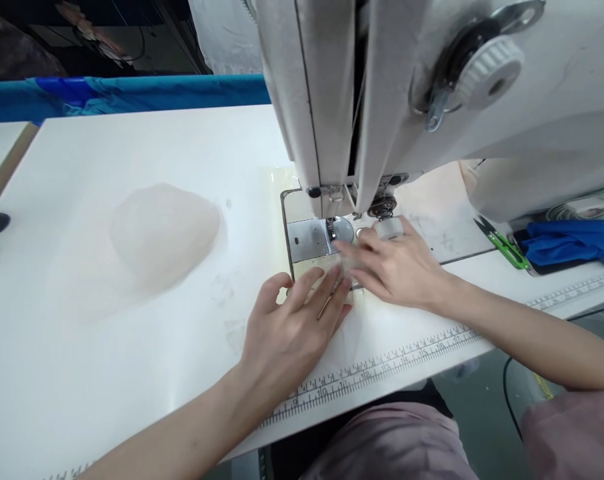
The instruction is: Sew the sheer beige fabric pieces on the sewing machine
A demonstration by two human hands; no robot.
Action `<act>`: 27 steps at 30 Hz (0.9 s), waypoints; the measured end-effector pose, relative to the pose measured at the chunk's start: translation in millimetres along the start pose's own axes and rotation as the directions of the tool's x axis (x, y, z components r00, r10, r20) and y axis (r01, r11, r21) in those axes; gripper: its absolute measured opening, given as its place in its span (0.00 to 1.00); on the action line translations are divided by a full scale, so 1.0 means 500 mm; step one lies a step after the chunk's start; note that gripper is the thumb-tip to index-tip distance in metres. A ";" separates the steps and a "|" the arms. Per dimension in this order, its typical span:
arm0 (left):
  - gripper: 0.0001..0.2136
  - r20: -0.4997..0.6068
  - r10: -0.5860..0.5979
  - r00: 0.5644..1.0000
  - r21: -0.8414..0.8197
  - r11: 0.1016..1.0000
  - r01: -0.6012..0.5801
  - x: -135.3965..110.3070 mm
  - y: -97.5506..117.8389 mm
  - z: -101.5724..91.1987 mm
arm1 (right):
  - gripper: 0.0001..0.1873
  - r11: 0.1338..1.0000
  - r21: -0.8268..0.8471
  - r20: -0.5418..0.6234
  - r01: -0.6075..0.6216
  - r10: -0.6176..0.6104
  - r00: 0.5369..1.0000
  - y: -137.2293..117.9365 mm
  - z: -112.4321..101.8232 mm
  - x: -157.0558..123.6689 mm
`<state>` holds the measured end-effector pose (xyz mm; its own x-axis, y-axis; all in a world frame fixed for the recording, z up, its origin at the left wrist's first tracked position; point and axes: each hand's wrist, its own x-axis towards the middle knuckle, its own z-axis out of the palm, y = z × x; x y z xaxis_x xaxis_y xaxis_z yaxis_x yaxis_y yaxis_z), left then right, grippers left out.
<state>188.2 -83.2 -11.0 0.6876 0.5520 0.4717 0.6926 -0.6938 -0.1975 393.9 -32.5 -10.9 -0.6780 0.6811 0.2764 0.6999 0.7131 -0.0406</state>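
Observation:
A small piece of sheer, pale fabric [350, 264] lies at the front of the sewing machine's [327, 100] metal needle plate [307, 240], partly hidden by fingers. My left hand [295, 323] lies palm down at its left side, thumb apart, with the fingertips resting on the fabric edge. From the right, my right hand [399, 267] has thumb and forefinger at the fabric, the forefinger close to the presser foot [331, 229]. A white band [389, 228] wraps one finger of my right hand. The fabric's underside is hidden.
Green thread snips [505, 245] and a crumpled blue cloth [575, 241] lie under the machine arm. A printed ruler [367, 373] runs along the front edge of the white table [242, 147]. Blue cloth [172, 93] lines the back, and another person's hand [77, 20] shows beyond.

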 end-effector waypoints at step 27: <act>0.13 0.103 -0.155 0.982 -0.011 0.987 0.157 0.017 -0.013 0.024 | 0.15 0.962 -0.274 -0.056 0.018 -0.035 0.998 -0.014 0.012 0.002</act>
<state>192.3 -68.7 -15.9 0.5904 0.6978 0.4055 0.7896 -0.6034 -0.1114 386.7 -35.9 -15.9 -0.6883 0.6457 0.3306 0.7223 0.6526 0.2291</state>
